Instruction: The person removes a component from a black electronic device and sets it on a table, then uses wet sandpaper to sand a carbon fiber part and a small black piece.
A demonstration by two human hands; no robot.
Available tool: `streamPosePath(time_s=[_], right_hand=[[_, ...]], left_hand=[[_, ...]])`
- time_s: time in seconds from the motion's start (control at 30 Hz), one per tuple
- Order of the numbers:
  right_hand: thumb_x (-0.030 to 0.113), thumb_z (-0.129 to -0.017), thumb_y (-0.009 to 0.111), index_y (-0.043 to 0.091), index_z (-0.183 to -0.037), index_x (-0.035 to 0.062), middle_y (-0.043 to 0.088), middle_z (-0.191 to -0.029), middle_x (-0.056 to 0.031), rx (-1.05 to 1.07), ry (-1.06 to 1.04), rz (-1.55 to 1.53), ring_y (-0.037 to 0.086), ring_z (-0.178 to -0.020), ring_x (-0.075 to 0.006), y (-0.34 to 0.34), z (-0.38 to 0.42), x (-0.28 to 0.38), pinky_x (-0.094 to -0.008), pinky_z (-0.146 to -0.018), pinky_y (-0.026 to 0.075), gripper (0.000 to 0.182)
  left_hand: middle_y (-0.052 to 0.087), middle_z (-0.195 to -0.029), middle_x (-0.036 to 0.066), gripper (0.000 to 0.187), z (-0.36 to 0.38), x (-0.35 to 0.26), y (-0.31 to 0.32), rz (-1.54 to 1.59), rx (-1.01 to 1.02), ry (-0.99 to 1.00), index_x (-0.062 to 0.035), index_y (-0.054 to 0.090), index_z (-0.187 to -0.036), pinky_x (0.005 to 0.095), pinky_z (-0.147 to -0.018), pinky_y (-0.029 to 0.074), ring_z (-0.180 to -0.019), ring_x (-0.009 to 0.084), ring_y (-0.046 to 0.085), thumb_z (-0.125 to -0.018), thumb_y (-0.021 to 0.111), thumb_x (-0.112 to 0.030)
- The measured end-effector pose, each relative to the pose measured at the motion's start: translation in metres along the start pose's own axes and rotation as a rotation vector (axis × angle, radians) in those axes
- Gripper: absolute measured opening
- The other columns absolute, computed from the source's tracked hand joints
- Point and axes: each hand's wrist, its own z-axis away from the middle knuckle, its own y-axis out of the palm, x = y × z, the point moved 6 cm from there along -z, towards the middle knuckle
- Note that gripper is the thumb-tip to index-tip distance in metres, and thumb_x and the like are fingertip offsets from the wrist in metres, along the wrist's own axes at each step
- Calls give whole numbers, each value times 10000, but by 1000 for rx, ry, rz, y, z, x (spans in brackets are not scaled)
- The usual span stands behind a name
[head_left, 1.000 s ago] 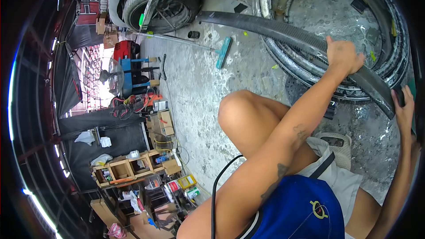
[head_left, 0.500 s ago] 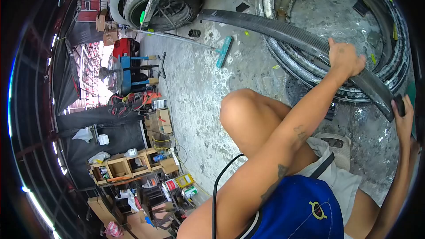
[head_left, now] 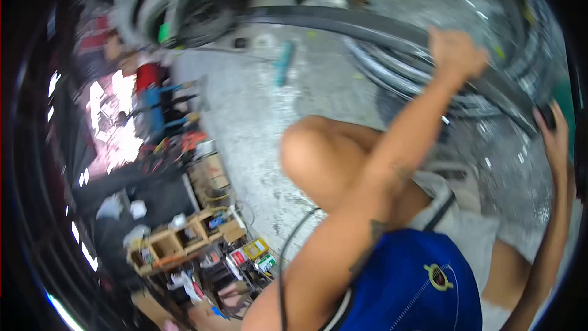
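Observation:
A long, curved dark strip with a carbon-fibre look [head_left: 349, 22] stretches from the upper middle to the right. My left hand [head_left: 456, 54] is wrapped round it toward its right part, with the thumb on the upper side. At the strip's right end, my right hand [head_left: 553, 132] holds a small black object [head_left: 545, 117] against or beside the end. What this object is cannot be made out. Behind the strip lie large shiny ring-shaped parts [head_left: 383, 73], partly covered by it. Motion blurs the view.
A wheel [head_left: 208, 15] and metal stand legs are at the upper left. A teal brush head [head_left: 283, 63] lies on the floor [head_left: 245, 116]. Wooden shelving [head_left: 165, 247] with cans and a red and blue machine [head_left: 151, 98] stand left. My bent knee [head_left: 306, 147] is below the strip.
The whole view has shifted and blurred, with the strip and both hands appearing slightly farther left and up. Both hands keep their hold.

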Motion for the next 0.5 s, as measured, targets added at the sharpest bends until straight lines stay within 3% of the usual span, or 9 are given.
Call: streamPosePath(time_s=[0.07,0.1,0.13,0.17,0.2,0.27,0.37,0.5], right_hand=[[317,-909,757,663,-1224,-69,610,-1353,-256,-23,60,70,560,-1307,-356,-5,-22,40,-397,-1107,409,506],[328,-898,766,683,-1186,-49,652,-1263,-247,-188,-99,232,619,-1191,-356,-11,-23,58,-374,-1019,464,481],[333,-884,779,702,-1080,-26,675,-1041,-191,9,66,11,646,-956,-310,-27,-29,95,-366,-851,496,415],[327,-873,791,685,-968,-22,592,-857,-129,6,4,-41,572,-776,-263,-27,-23,91,-371,-727,463,377],[318,-877,793,671,-918,-18,545,-811,-81,31,-17,-146,542,-745,-220,-29,-15,91,-353,-701,446,360],[313,-876,802,677,-911,-8,544,-812,-38,114,167,-242,513,-751,-146,-30,-2,85,-333,-697,432,346],[320,-866,807,690,-934,-7,568,-810,-62,122,139,-243,548,-742,-185,-27,-8,79,-345,-698,440,354],[327,-863,794,709,-979,-2,614,-854,-132,-39,-20,-7,607,-776,-329,-33,-21,87,-398,-718,474,359]], left_hand=[[749,-1082,189,614,-1,5,-4,-15,13,24,-22,767,-1061,566,-1102,311,-1064,356,699,-914,469,-537],[753,-1081,176,626,-4,2,-4,-75,12,49,-44,772,-1070,562,-1079,327,-1052,338,708,-919,469,-570],[747,-1107,180,658,-7,5,-2,-97,32,23,-47,770,-1081,560,-1062,338,-1070,326,707,-923,463,-607],[740,-1131,190,685,-4,4,-3,-86,91,32,-37,762,-1107,559,-1071,335,-1113,329,692,-913,467,-624],[734,-1140,203,676,-10,8,4,-70,55,20,-41,764,-1111,552,-1094,328,-1129,332,683,-912,469,-616],[731,-1151,189,672,-9,8,4,-64,35,-2,-115,785,-1090,547,-1076,335,-1136,366,670,-914,448,-669],[733,-1110,222,647,-6,1,-3,2,60,-12,-52,782,-1046,543,-1144,296,-1101,372,678,-892,496,-612],[747,-1014,223,635,-3,-3,-9,49,15,-6,-25,790,-932,540,-1119,313,-1034,398,689,-880,525,-600]])
